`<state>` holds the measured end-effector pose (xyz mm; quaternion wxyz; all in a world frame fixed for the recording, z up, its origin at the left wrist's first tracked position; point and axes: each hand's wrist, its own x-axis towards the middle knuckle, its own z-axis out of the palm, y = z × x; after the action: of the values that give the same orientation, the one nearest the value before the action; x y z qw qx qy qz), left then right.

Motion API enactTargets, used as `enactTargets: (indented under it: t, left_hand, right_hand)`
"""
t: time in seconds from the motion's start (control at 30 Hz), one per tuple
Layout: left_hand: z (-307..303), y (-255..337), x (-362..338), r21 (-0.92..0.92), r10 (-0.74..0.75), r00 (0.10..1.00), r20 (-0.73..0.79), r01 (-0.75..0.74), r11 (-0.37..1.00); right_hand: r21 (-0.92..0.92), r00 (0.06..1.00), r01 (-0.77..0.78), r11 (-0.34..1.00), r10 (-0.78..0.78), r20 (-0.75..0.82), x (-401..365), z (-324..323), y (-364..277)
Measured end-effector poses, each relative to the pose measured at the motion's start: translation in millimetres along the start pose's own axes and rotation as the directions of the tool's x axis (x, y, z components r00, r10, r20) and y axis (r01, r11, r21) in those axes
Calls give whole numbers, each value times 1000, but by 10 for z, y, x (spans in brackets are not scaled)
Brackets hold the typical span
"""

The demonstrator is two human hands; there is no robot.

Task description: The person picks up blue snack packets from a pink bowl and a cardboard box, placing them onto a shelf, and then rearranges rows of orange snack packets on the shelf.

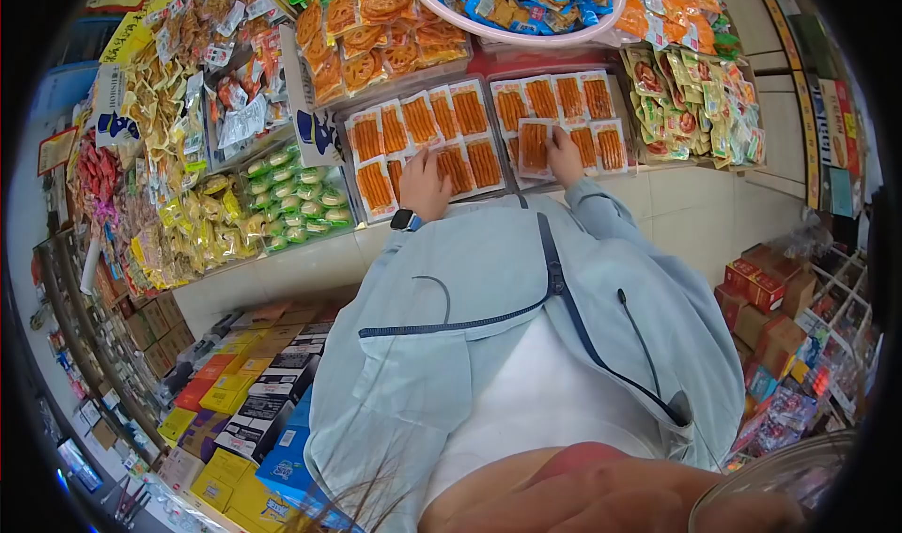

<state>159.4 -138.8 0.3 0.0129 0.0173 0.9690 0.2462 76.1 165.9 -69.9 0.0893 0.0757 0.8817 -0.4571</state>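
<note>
My right hand (pixel 566 160) grips the edge of a snack packet (pixel 536 149) with reddish-brown strips in a clear and white wrapper, holding it over the right tray. Similar packets stand in rows in that right tray (pixel 631 148). At the left tray (pixel 355 191), my left hand (pixel 426 189), with a watch on its wrist, rests on the packets with its fingers stretched forward. Beside these fingers lies another strip packet (pixel 455 168). Part of one packet is hidden under the left hand.
Green-wrapped snacks (pixel 299 197) fill a tray on the left. A pink basin (pixel 512 35) of blue packets stands behind the trays. Pale green packets (pixel 695 101) lie on the right. Several boxes (pixel 258 411) sit low on the left, with red cartons (pixel 754 284) on the right.
</note>
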Motion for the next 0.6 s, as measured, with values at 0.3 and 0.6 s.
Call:
enactTargets:
  t: [0.3,0.6]
  left_hand:
    - [-28,121,-67,96,-113,993,30,109,989]
    - [-158,-28,710,206,-61,996,-70,74,976]
  right_hand:
    - [-343,942,329,880,-281,182,-229,-141,-369]
    - [-293,882,469,833,-424,205,-424,-174,-22]
